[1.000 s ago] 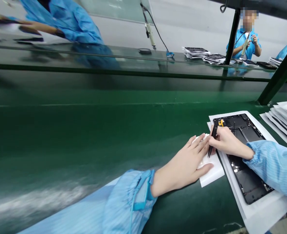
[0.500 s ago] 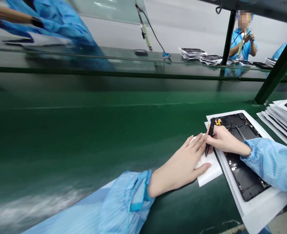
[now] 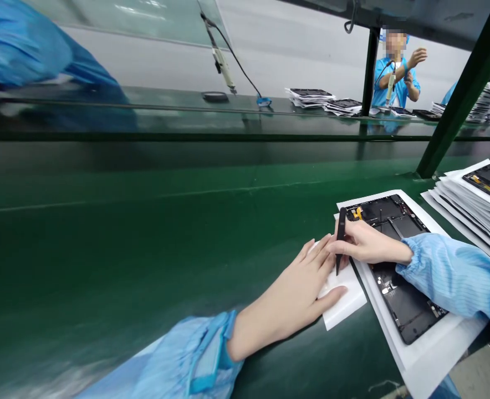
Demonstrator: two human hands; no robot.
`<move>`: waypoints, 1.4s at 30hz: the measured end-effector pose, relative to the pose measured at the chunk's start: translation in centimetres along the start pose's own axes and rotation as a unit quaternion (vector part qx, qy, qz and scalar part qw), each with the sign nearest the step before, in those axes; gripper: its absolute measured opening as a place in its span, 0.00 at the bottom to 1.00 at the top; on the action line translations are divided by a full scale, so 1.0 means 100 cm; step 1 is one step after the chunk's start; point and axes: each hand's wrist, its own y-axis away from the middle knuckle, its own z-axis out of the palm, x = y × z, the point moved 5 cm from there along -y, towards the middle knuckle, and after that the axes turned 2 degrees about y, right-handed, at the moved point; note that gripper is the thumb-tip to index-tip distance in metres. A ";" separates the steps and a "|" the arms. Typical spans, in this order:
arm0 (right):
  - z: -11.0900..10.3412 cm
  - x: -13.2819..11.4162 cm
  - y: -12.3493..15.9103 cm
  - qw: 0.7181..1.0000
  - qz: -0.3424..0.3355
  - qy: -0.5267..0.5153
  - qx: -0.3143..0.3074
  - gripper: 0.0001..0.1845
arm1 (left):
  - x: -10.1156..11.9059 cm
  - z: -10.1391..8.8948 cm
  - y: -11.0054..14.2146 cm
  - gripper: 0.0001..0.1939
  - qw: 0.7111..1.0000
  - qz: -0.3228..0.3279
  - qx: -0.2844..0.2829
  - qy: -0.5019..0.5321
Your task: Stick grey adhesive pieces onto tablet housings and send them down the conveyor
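Note:
My left hand point(image 3: 295, 288) lies flat, fingers stretched out, on a small white sheet point(image 3: 345, 302) on the green belt. My right hand point(image 3: 363, 244) pinches black tweezers point(image 3: 340, 239), tip pointing down onto that white sheet just beside my left fingertips. Right of the hands lies an opened black tablet body point(image 3: 394, 266) with a small yellow part near its top edge, resting on a white foam sheet point(image 3: 432, 354). Both my arms wear light blue sleeves.
A stack of white foam sheets with a tablet on top point(image 3: 473, 202) stands at the right. A green post point(image 3: 457, 94) rises behind it. Across the belt, a person in blue point(image 3: 397, 72) works near stacked tablets point(image 3: 311, 97); a hanging screwdriver point(image 3: 222, 61) dangles there.
The view has shifted, so everything sits slightly lower and to the left. My hands keep the same pose on the white sheet. The person across the belt raised a hand.

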 end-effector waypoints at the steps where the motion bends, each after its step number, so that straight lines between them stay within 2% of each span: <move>1: 0.000 0.000 0.000 1.000 0.000 -0.009 0.001 0.12 | 0.000 0.000 0.000 0.30 1.000 -0.002 -0.003 0.001; 6: 0.001 0.004 0.003 0.997 0.014 -0.071 0.014 0.15 | -0.001 0.000 0.001 0.30 1.000 -0.007 -0.005 0.008; 10: 0.001 0.008 0.000 0.992 0.030 -0.124 0.023 0.21 | -0.002 0.002 0.000 0.34 1.000 0.001 0.020 -0.011; 15: -0.009 0.001 -0.003 0.984 0.035 -0.168 0.052 0.19 | -0.005 0.007 -0.001 0.36 1.000 0.002 0.028 -0.014; 18: -0.022 -0.012 0.023 0.977 0.035 -0.187 0.093 0.17 | -0.010 0.008 -0.001 0.36 1.000 -0.002 0.024 0.001; 20: -0.030 -0.020 0.056 0.972 0.037 -0.191 0.130 0.16 | -0.012 0.007 -0.001 0.35 1.000 0.002 0.025 0.018; 21: -0.033 -0.023 0.076 0.969 0.035 -0.180 0.168 0.15 | -0.011 0.005 -0.001 0.34 0.999 0.009 0.034 0.027; 24: -0.029 -0.017 0.138 0.937 0.089 -0.173 0.291 0.16 | 0.005 -0.009 0.000 0.25 0.990 0.051 0.118 0.061; 26: -0.018 -0.006 0.171 0.899 0.104 -0.185 0.382 0.17 | 0.030 -0.021 0.001 0.17 0.973 0.102 0.182 0.097; 28: -0.003 0.003 0.188 0.872 0.103 -0.192 0.438 0.17 | 0.060 -0.027 0.003 0.12 0.956 0.175 0.195 0.134; 30: 0.010 0.008 0.193 0.855 0.104 -0.179 0.476 0.16 | 0.087 -0.028 0.004 0.10 0.939 0.250 0.177 0.154; 32: 0.016 0.007 0.193 0.840 0.116 -0.152 0.508 0.15 | 0.100 -0.026 0.004 0.10 0.930 0.286 0.161 0.167; 37: 0.018 -0.004 0.190 0.822 0.139 -0.129 0.537 0.15 | 0.092 -0.024 0.002 0.09 0.919 0.278 0.186 0.209; 42: 0.020 -0.008 0.186 0.839 0.137 -0.126 0.511 0.14 | 0.092 -0.025 0.001 0.09 0.916 0.285 0.191 0.209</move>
